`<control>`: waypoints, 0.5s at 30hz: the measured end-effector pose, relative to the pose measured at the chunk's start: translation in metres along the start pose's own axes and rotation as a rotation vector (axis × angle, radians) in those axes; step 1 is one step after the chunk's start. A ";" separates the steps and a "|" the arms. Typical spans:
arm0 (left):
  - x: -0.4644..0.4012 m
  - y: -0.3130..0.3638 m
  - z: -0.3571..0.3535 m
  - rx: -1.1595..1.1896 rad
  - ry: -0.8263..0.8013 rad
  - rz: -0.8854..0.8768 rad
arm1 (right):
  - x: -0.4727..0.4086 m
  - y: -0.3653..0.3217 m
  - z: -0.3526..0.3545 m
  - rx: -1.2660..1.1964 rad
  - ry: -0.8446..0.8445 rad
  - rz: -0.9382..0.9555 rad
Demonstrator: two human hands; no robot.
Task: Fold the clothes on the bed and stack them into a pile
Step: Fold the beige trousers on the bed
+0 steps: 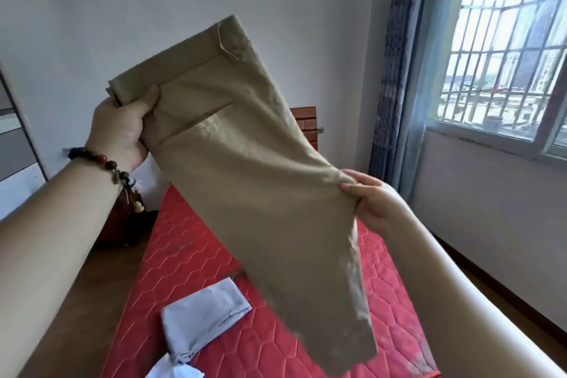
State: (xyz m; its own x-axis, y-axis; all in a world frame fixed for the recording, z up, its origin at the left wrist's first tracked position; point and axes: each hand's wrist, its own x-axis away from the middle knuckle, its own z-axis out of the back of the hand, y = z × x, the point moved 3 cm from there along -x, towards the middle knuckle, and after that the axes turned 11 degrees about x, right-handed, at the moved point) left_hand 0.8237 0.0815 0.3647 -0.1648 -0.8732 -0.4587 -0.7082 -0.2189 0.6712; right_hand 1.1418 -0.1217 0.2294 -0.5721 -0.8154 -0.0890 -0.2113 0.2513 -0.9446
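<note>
Khaki trousers are up in the air over the red bed, so we're somewhere mid-job. One grey garment already lies folded on the mattress, with a bit of white cloth just beside it at the bottom edge, can't tell what that is. The trousers look doubled leg on leg but still need folding down and stacking. Our left hand has its grip curled round the waistband end, thumb on top, and our right hand pinches the edge lower down, with the legs hanging below.
</note>
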 end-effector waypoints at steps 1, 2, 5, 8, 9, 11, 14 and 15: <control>0.012 0.000 -0.003 0.018 0.004 0.020 | 0.012 -0.008 0.008 0.005 0.001 0.030; 0.023 0.002 -0.007 0.026 -0.003 0.033 | 0.024 -0.014 0.015 0.063 -0.002 0.040; 0.053 0.004 -0.023 -0.031 -0.034 0.019 | 0.055 -0.022 0.029 0.446 0.068 0.018; 0.072 0.006 -0.031 -0.008 -0.014 0.009 | 0.074 -0.037 0.053 0.381 0.102 0.039; 0.076 0.007 -0.033 -0.009 -0.011 0.009 | 0.080 -0.041 0.059 0.393 0.090 0.038; 0.083 0.007 -0.039 -0.041 -0.027 0.013 | 0.092 -0.042 0.066 0.601 0.060 0.026; 0.091 0.007 -0.053 -0.032 -0.053 0.040 | 0.110 -0.040 0.075 0.804 0.011 0.004; 0.093 0.007 -0.057 -0.021 -0.078 0.055 | 0.116 -0.043 0.079 0.836 -0.016 0.019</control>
State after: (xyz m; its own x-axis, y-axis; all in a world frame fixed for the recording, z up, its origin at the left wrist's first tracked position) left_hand 0.8421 -0.0264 0.3596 -0.2566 -0.8476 -0.4644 -0.6822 -0.1816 0.7083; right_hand 1.1471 -0.2684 0.2343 -0.5574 -0.8235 -0.1058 0.4592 -0.1996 -0.8656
